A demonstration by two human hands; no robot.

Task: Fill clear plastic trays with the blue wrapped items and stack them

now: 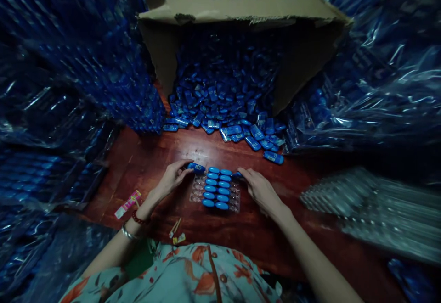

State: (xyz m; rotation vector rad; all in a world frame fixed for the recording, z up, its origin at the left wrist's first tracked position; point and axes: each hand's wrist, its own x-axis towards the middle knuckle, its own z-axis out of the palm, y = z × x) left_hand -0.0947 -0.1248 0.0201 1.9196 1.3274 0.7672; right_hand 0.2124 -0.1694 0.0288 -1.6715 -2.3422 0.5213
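Observation:
A clear plastic blister tray [197, 193] lies on the table in front of me. Two middle columns of it hold glossy blue oval pieces [211, 188], several in each. Its outer pockets at both sides look unfilled. My left hand [174, 174] pinches a blue oval piece [196, 167], with a printed label showing, at the tray's upper left corner. At the upper right corner my right hand [255, 183] has its fingers closed on another blue oval piece [237, 174], mostly covered by the fingertips.
A cardboard box [241, 7] on its side spills loose blue pieces [220, 110] onto the table [144, 156]. Stacked clear trays [372, 211] stand at right. Plastic-wrapped blue stacks [86, 64] rise on both sides. A pink wrapper [128, 204] lies near my left wrist.

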